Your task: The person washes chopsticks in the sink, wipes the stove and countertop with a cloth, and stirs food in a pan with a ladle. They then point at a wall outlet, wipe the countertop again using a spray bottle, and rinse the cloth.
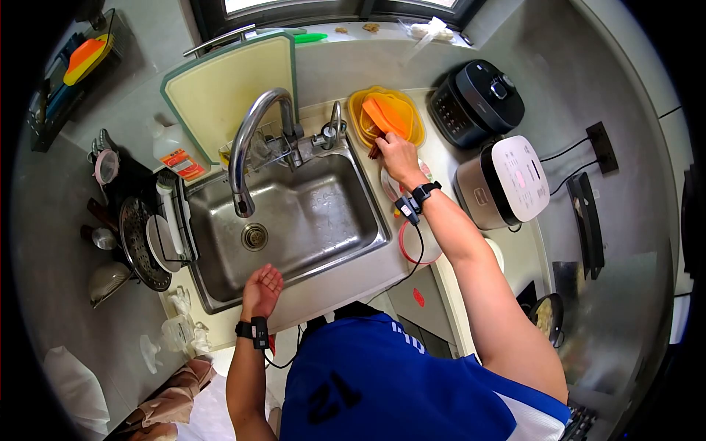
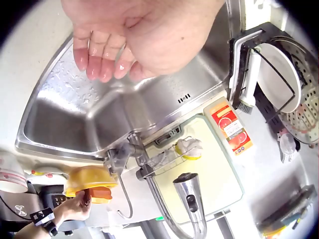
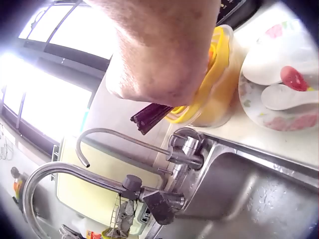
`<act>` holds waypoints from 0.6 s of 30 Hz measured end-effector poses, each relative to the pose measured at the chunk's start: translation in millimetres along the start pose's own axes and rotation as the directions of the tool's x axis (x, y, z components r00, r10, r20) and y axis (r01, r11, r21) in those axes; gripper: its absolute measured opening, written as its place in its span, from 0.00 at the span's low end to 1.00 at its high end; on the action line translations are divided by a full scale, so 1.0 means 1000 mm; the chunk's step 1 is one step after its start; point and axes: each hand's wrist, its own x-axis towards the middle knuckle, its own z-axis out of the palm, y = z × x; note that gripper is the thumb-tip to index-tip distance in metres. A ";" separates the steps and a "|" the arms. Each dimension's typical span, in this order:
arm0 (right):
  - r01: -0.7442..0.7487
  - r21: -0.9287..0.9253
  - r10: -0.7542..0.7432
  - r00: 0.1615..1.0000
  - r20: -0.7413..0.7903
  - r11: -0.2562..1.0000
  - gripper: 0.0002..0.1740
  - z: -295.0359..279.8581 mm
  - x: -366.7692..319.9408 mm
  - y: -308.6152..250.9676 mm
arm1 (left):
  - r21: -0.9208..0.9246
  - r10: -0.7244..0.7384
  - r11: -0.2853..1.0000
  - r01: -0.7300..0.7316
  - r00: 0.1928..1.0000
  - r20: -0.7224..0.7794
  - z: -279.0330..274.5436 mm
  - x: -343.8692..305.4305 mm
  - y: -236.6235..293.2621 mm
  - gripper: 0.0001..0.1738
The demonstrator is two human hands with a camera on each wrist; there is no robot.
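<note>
My right hand grips a bundle of dark reddish-brown sticks at the near side of the yellow container. An orange piece lies at that container, just beyond the fingers; whether the hand touches it I cannot tell. In the right wrist view the back of the hand hides the fingertips. Over the front edge of the steel sink, my left hand is held palm up and holds nothing. Its fingers look wet in the left wrist view.
A tall curved faucet stands behind the sink, with a cutting board leaning there. Dish racks and a white plate are at the left. To the right are a dark cooker, a white cooker and a floral plate with spoons.
</note>
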 end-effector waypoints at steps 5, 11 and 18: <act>0.009 -0.030 -0.010 0.999 -0.043 1.000 0.05 -0.002 -0.010 0.008 | 0.011 -0.015 1.000 0.014 1.000 0.004 -0.003 0.001 -0.002 0.13; -0.027 -0.068 0.034 0.994 0.105 0.997 0.08 0.004 -0.013 0.018 | 0.032 -0.009 0.999 0.010 1.000 -0.014 -0.008 0.003 -0.002 0.16; -0.196 0.179 0.230 0.954 -0.191 0.964 0.20 -0.035 -0.020 -0.036 | -0.006 0.049 0.999 -0.050 0.999 -0.015 0.009 -0.012 0.015 0.18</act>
